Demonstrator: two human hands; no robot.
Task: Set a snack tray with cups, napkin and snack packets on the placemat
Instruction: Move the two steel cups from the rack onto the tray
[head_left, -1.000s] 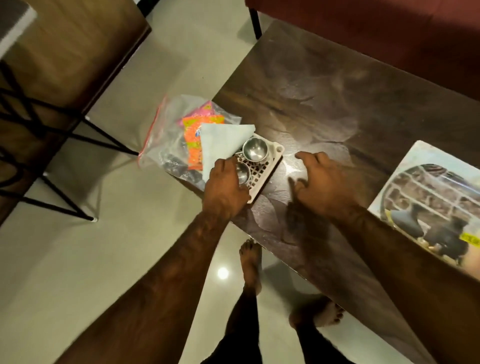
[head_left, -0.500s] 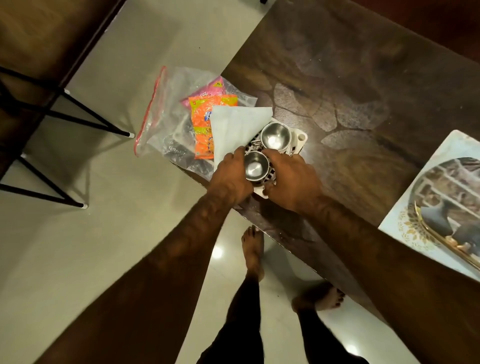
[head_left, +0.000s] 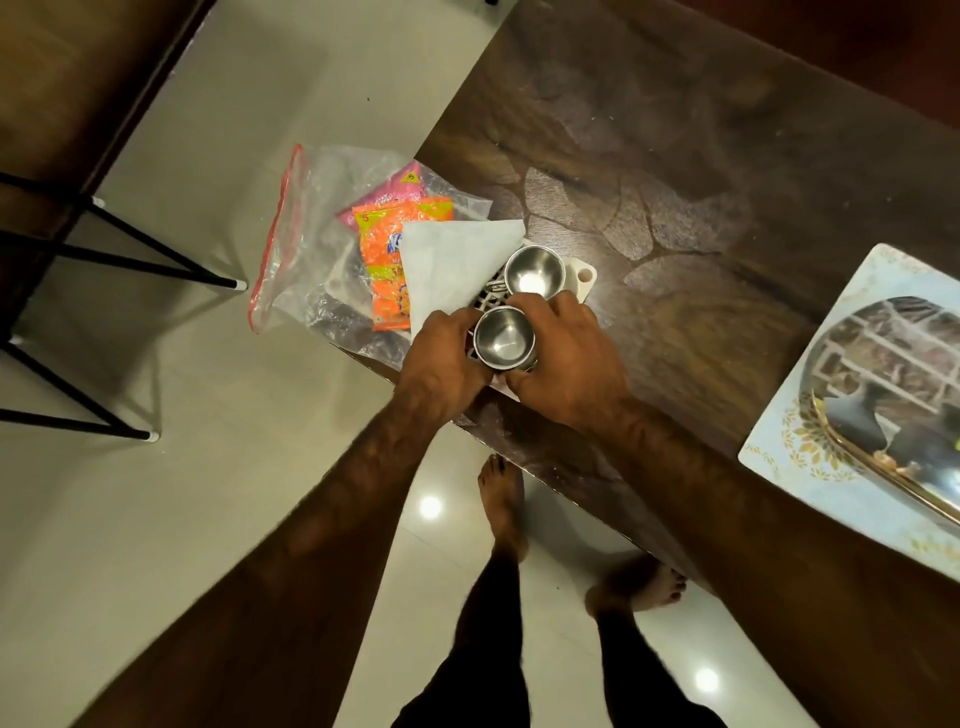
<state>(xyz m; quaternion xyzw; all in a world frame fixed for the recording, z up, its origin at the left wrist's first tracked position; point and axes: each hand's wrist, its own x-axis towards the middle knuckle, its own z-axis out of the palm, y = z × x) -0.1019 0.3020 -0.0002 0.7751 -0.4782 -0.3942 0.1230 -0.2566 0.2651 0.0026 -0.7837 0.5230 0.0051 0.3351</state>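
Snack tray (head_left: 582, 275), a small white plastic rectangle with a slotted base, sits at the near left corner of the dark brown wooden table (head_left: 701, 156). Two small polished steel cups stand on it: the far cup (head_left: 534, 272) in the middle of the tray, the near cup (head_left: 504, 336) at the tray's near end, between the two hands. A white paper napkin (head_left: 452, 265), folded to a triangle, lies across the tray's left side and overlaps the snack packets. The orange snack packet (head_left: 387, 249) and the pink snack packet (head_left: 395, 189) lie inside a clear zip bag with a red seal strip (head_left: 296, 244), which overhangs the table's left edge.

The left hand (head_left: 441, 364) is closed on the tray's near left side, fingers against the napkin's lower edge. The right hand (head_left: 566, 358) is closed on the tray's near right side, fingers curled just beside the near cup.

A pale blue placemat with gold ornament and a printed picture (head_left: 852, 395) lies at the table's near right, well apart from the tray.
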